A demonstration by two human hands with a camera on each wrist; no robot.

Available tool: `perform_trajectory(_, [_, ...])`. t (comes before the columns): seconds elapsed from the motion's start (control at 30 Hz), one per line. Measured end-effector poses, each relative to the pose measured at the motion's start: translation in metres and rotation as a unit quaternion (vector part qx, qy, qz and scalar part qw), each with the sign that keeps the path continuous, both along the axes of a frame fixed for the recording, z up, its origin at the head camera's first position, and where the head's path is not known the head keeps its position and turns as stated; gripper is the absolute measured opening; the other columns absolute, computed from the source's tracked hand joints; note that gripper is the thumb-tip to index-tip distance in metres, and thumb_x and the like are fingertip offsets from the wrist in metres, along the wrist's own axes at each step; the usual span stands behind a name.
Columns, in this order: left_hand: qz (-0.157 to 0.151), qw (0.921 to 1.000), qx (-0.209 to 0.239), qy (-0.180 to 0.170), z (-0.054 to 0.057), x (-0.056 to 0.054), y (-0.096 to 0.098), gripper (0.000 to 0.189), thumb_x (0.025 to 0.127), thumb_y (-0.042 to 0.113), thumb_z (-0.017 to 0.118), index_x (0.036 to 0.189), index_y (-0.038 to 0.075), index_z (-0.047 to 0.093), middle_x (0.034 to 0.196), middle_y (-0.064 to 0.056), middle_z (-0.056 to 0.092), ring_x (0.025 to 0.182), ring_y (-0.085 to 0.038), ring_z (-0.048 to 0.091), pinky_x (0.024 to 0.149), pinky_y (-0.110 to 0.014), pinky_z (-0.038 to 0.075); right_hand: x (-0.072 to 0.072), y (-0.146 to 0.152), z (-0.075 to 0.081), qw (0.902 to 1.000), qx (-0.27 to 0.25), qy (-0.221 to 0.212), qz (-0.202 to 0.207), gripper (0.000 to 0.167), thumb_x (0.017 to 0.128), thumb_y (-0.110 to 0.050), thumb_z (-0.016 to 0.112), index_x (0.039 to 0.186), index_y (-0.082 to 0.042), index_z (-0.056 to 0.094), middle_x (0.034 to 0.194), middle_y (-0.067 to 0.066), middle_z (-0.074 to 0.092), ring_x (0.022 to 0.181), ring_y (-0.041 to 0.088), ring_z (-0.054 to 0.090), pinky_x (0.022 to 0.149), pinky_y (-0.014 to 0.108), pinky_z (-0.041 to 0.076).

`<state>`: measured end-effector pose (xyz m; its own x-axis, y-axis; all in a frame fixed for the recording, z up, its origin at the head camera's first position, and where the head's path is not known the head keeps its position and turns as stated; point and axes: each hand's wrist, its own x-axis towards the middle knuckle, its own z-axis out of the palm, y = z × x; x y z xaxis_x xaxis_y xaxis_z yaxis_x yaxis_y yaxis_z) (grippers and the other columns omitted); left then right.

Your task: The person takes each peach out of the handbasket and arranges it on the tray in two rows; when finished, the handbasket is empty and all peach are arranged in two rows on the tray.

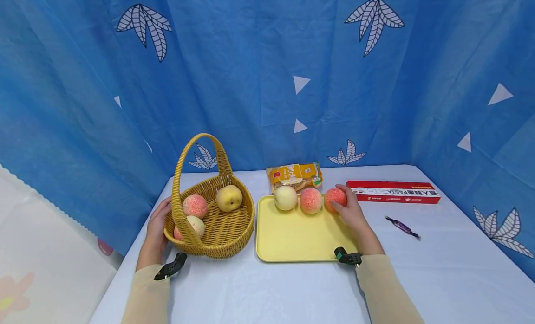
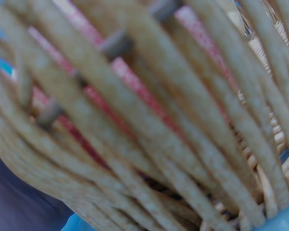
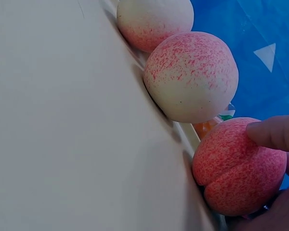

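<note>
At the back right corner of the yellow tray [image 1: 301, 243], my right hand [image 1: 350, 211] grips a red peach [image 1: 335, 198], thumb on its near side in the right wrist view. Left of it along the tray's back edge are a pink-speckled peach [image 1: 310, 201] and a pale peach [image 1: 286, 198]. My left hand [image 1: 159, 222] holds the left side of a woven basket [image 1: 227, 249] with a tall handle. Inside the basket lie a pink peach [image 1: 195, 206], a pale peach with a red patch [image 1: 195, 226] and a yellow apple-like fruit [image 1: 229, 198]. Basket weave fills the left wrist view.
Behind the tray lies an orange food packet [image 1: 294, 176]. A red pasta box [image 1: 393, 192] lies at the back right, with a purple wrapped candy [image 1: 402, 226] in front of it. Blue curtain [image 1: 259, 82] stands behind the white table [image 1: 267, 291].
</note>
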<state>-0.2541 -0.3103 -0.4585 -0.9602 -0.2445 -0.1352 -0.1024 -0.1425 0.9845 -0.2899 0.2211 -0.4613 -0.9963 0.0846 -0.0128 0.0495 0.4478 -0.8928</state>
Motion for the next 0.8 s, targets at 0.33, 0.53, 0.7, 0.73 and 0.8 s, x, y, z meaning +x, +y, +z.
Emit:
perform_trajectory(0.33, [0.000,1.0000,0.004,-0.003,0.001,0.001,0.000,0.047,0.104,0.046,0.047,0.149,0.031,0.046,0.143,0.016,0.046,0.140,-0.007,0.034,0.120,-0.029,0.027,0.002,0.001,0.005,0.9989,0.012,0.044,-0.011,0.071,0.095,-0.010,0.062,0.156,-0.015,0.027,0.163,0.018,0.020,0.148,0.041,0.024,0.116,0.058,0.034])
perform_trajectory(0.53, [-0.007,0.9999,0.008,-0.003,0.001,0.001,-0.001,0.047,0.104,0.045,0.047,0.149,0.031,0.046,0.141,0.017,0.047,0.138,-0.006,0.036,0.114,-0.023,0.032,0.006,-0.002,0.012,0.9956,0.026,0.088,-0.018,0.059,0.096,-0.009,0.059,0.151,-0.015,0.038,0.160,0.018,0.026,0.145,0.040,0.026,0.115,0.060,0.034])
perform_trajectory(0.7, [-0.007,0.9999,0.007,-0.001,0.000,0.001,-0.001,0.046,0.104,0.044,0.047,0.148,0.031,0.047,0.140,0.017,0.047,0.137,-0.005,0.036,0.111,-0.022,0.033,0.010,-0.008,0.022,0.9934,0.039,0.104,-0.029,0.059,0.095,-0.010,0.059,0.150,-0.017,0.040,0.157,0.015,0.031,0.145,0.039,0.025,0.114,0.062,0.034])
perform_trajectory(0.73, [-0.007,1.0000,0.006,-0.001,0.000,0.001,-0.001,0.046,0.104,0.044,0.047,0.148,0.031,0.047,0.140,0.017,0.047,0.137,-0.005,0.037,0.111,-0.021,0.033,0.010,-0.009,0.024,0.9932,0.038,0.105,-0.031,0.059,0.095,-0.010,0.059,0.150,-0.018,0.040,0.157,0.015,0.031,0.146,0.038,0.025,0.114,0.062,0.035])
perform_trajectory(0.8, [-0.006,1.0000,0.005,-0.001,0.000,0.001,-0.001,0.046,0.104,0.045,0.047,0.148,0.031,0.046,0.140,0.017,0.047,0.137,-0.005,0.036,0.110,-0.021,0.033,0.011,-0.012,0.028,0.9931,0.035,0.107,-0.033,0.059,0.095,-0.010,0.060,0.150,-0.018,0.041,0.158,0.013,0.032,0.147,0.038,0.025,0.114,0.062,0.034])
